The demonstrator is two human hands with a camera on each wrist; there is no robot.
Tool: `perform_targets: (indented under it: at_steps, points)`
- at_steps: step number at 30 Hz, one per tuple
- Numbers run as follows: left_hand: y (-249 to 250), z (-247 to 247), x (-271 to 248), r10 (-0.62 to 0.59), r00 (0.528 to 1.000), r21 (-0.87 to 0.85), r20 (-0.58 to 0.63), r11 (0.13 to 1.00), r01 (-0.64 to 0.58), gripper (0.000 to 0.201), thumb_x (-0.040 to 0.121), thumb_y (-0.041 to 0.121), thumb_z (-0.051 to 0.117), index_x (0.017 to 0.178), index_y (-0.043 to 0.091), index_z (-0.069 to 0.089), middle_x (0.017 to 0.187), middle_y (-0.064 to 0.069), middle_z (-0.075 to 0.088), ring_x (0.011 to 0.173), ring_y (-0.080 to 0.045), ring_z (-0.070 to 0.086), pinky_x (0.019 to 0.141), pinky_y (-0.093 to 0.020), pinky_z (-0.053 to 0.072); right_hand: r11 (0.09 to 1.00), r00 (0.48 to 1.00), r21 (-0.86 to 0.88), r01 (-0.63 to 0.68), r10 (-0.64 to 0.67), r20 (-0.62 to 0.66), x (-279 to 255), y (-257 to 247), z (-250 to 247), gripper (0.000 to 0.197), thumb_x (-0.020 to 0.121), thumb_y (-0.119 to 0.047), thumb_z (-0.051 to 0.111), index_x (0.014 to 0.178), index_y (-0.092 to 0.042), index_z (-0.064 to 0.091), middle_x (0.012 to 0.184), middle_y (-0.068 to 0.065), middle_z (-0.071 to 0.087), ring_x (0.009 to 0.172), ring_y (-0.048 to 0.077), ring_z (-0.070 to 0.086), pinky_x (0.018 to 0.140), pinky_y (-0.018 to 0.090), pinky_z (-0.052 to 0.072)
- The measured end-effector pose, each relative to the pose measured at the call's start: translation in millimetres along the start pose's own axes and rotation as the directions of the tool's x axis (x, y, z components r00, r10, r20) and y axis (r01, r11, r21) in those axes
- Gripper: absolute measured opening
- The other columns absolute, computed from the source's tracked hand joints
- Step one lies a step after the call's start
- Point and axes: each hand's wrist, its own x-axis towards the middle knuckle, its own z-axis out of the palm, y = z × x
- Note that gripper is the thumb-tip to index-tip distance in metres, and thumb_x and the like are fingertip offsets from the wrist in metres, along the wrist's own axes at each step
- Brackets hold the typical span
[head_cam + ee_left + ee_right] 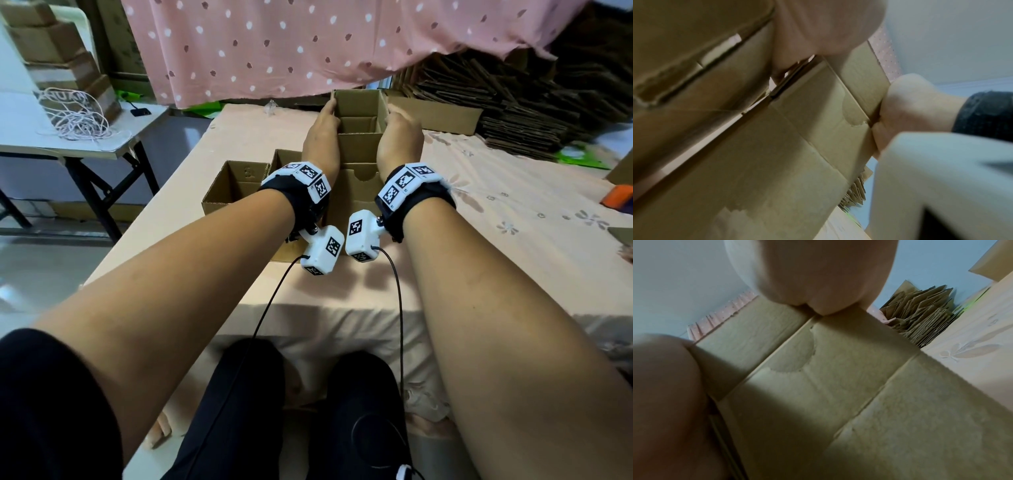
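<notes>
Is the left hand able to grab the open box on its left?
Probably yes. The left hand presses the side of the tall box, and the open box sits right beside that wrist with nothing between. It would have to let go first.

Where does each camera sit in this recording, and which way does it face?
Head: worn on the head, facing forward and down at the cardboard box on the pink cloth; both forearms, left hand and right hand show.
Left wrist: at the left wrist, looking along the palm up the box's side; the left hand and, opposite, the right hand show.
Right wrist: at the right wrist, looking up the box's other side; only the right hand shows.
Shared: both wrist views catch the flat cardboard stack.
</notes>
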Motion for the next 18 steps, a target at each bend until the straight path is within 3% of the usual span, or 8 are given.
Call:
perform_targets:
  at_steps: [5,11,18]
  points:
    - [3.1,1.7,-3.7,0.046,0.999,0.046,0.003,0.998,-0.046,0.056,0.090,0.036,0.027,0.137,0.026,0.055,0.116,-0.008,0.068,0.103,-0.027,0.067,0.096,-0.050,0.054,0.998,0.999,0.039,0.041,-0.040,-0.033,-5.5,-1.8,0.7,0.046,0.098,-0.011,0.036,0.139,-0.016,0.056,0.146,0.000,0.053,0.134,0.015,0.047,0.105,0.021,0.035]
    - [5.0,1.1,-7.2,0.030,1.000,0.064,-0.007,0.998,-0.029,0.059,0.086,0.037,0.028,0.136,0.030,0.057,0.109,-0.005,0.070,0.100,-0.026,0.068,0.095,-0.052,0.053,0.999,0.996,0.034,0.037,-0.034,-0.078,-8.6,-3.3,0.8,0.046,0.094,-0.009,0.037,0.128,-0.016,0.068,0.133,0.000,0.064,0.123,0.015,0.056,0.092,0.014,0.038]
    - [0.3,0.2,-3.0,-0.007,1.000,0.067,-0.011,0.998,0.008,0.056,0.082,0.037,0.031,0.130,0.036,0.060,0.105,-0.003,0.073,0.098,-0.028,0.069,0.093,-0.055,0.054,0.999,0.991,-0.025,0.041,-0.044,-0.129,-9.4,-3.5,3.0,0.045,0.094,-0.010,0.039,0.127,-0.017,0.068,0.133,-0.002,0.065,0.124,0.016,0.056,0.091,0.013,0.035]
